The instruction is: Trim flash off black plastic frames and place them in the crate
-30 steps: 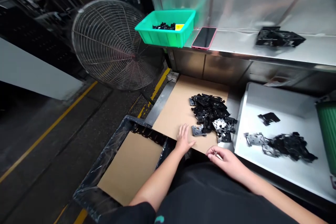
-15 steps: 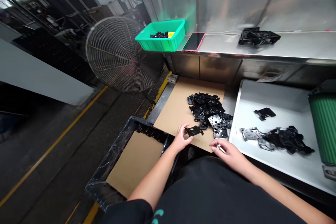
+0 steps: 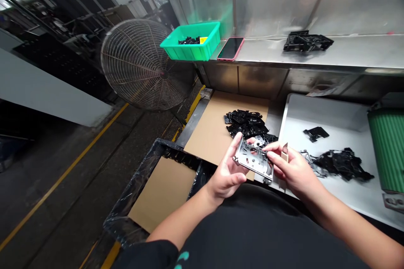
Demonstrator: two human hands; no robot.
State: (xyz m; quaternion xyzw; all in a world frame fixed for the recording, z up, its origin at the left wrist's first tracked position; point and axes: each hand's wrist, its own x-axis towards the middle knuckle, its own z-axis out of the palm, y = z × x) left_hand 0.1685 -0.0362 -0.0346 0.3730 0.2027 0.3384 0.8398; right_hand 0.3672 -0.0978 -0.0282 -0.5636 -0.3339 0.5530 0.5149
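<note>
A thin, shiny plate (image 3: 254, 159) with punched holes and bent edges is held tilted above the front of the cardboard. My left hand (image 3: 227, 172) supports it from the left, fingers behind it and thumb near its lower edge. My right hand (image 3: 293, 168) is closed at the plate's right side, fingertips touching it. Between the right fingers a small pale tool (image 3: 284, 153) with a pointed, blade-like tip sticks up; its lower part is mostly hidden. Just behind the hands lies a heap of black stamped plates (image 3: 246, 124), partly covered by the held plate.
A white tray (image 3: 315, 111) with more black plates stands right, beside a green ribbed roller (image 3: 389, 147). On the shelf are a green bin (image 3: 189, 52), a phone (image 3: 231, 48) and black parts (image 3: 306, 42). Left are a caged fan (image 3: 135, 65) and a black-lined crate (image 3: 116, 218).
The plate in my left hand has come up and right and now shows a shiny face. My right hand has risen to its right edge with the pale tool.
</note>
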